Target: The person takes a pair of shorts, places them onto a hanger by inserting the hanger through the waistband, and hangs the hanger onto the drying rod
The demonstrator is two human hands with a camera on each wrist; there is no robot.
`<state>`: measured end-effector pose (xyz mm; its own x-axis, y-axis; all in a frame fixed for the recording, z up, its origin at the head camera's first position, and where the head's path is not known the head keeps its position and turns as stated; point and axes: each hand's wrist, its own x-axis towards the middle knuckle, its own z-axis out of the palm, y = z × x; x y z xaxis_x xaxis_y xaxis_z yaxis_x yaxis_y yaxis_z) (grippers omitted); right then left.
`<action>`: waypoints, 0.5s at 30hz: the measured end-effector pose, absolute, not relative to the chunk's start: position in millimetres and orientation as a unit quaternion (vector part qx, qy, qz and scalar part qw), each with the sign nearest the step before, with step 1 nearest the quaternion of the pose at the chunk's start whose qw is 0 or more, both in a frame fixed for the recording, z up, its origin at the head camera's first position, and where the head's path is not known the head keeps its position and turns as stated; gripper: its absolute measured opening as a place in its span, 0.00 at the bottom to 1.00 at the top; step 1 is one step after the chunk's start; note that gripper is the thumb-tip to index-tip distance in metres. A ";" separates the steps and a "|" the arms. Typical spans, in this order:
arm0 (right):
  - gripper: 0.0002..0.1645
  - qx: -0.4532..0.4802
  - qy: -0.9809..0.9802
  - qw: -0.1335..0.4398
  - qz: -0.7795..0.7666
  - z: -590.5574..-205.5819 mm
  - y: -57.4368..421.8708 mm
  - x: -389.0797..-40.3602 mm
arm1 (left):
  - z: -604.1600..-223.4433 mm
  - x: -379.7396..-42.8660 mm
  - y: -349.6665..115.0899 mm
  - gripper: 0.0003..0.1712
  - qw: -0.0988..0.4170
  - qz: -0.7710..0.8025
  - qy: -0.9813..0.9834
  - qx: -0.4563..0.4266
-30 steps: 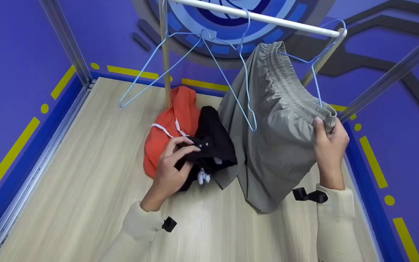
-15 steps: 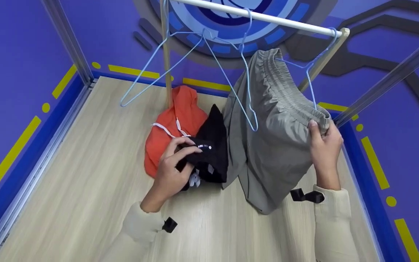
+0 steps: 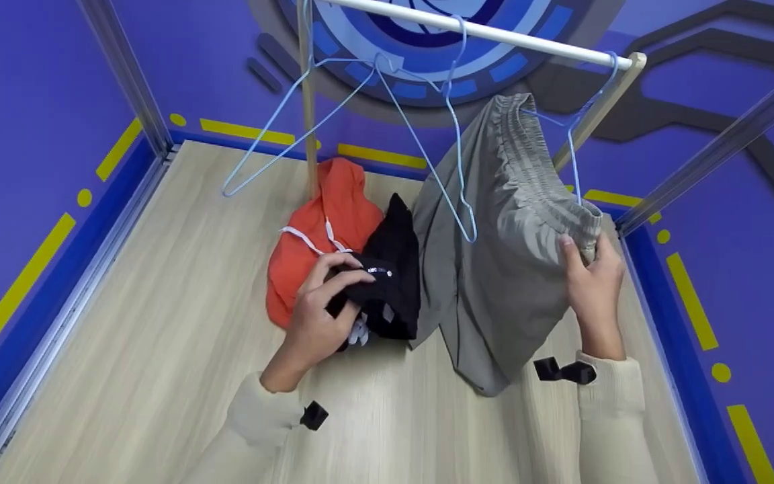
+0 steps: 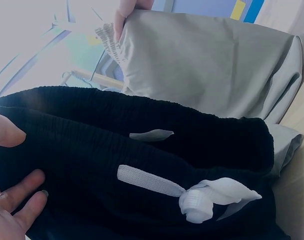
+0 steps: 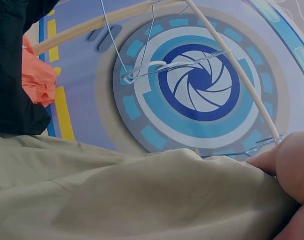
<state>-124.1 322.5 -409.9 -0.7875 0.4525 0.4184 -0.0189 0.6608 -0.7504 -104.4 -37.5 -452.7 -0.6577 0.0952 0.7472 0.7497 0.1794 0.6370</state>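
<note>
My right hand [image 3: 595, 289] pinches the elastic waistband of grey-green pants [image 3: 508, 269] at its near right end, thumb in front. A light blue wire hanger [image 3: 570, 134] on the rail reaches into that waistband. In my left hand [image 3: 320, 309] is the waistband of black pants [image 3: 394, 296], pinched between thumb and fingers. A knotted white drawstring [image 4: 196, 200] hangs from the black waistband in the left wrist view. Behind the black pants lies an orange garment [image 3: 323, 215] with white cords. The right wrist view shows the grey-green cloth [image 5: 142, 195] stretching up to the right hand.
Two bare blue hangers [image 3: 266, 141] hang at the left and middle of the white rail [image 3: 494, 33]. Wooden posts [image 3: 305, 114] hold the rail up. The pale wooden board [image 3: 125, 323] is bordered by blue walls [image 3: 44, 101] with metal edges.
My right hand has moved left and slightly down with the waistband, and the hanger has swung left on the rail. The black pants have shifted in my left hand, which stays in place.
</note>
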 end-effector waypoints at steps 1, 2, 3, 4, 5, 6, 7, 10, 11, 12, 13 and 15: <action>0.23 -0.126 -0.862 0.294 0.394 -410.9 323.2 -123.3 | -453.2 -104.5 -37.3 0.16 0.285 -0.570 -0.712 -0.297; 0.24 -0.128 -0.863 0.286 0.397 -411.8 323.6 -122.4 | -455.2 -105.5 -37.0 0.16 0.281 -0.571 -0.712 -0.297; 0.25 -0.131 -0.864 0.277 0.399 -412.7 324.1 -121.5 | -457.5 -106.6 -37.0 0.16 0.279 -0.571 -0.713 -0.297; 0.26 -0.132 -0.865 0.270 0.401 -413.5 324.4 -120.4 | -460.6 -108.2 -36.9 0.15 0.275 -0.571 -0.714 -0.297; 0.26 -0.134 -0.866 0.264 0.402 -414.4 324.7 -119.3 | -464.9 -110.4 -36.5 0.16 0.275 -0.570 -0.715 -0.298; 0.27 -0.137 -0.867 0.258 0.405 -415.5 325.0 -118.2 | -469.1 -112.5 -36.3 0.16 0.273 -0.569 -0.716 -0.298; 0.27 -0.138 -0.867 0.253 0.406 -416.9 325.4 -116.8 | -471.7 -113.7 -35.9 0.16 0.272 -0.567 -0.718 -0.298; 0.28 -0.140 -0.868 0.248 0.406 -422.9 326.9 -113.3 | -465.4 -109.5 -34.6 0.16 0.272 -0.569 -0.718 -0.296; 0.27 -0.141 -0.868 0.248 0.407 -425.6 327.5 -112.3 | -461.3 -106.9 -34.1 0.16 0.272 -0.570 -0.717 -0.296; 0.27 -0.141 -0.867 0.248 0.409 -428.4 328.0 -111.3 | -456.7 -104.1 -33.6 0.16 0.272 -0.572 -0.715 -0.295; 0.27 -0.140 -0.865 0.251 0.411 -431.3 328.3 -110.3 | -452.9 -101.8 -32.7 0.16 0.276 -0.573 -0.713 -0.295; 0.27 -0.145 -0.864 0.250 0.413 -437.1 328.8 -107.7 | -448.1 -98.4 -31.7 0.16 0.276 -0.575 -0.712 -0.294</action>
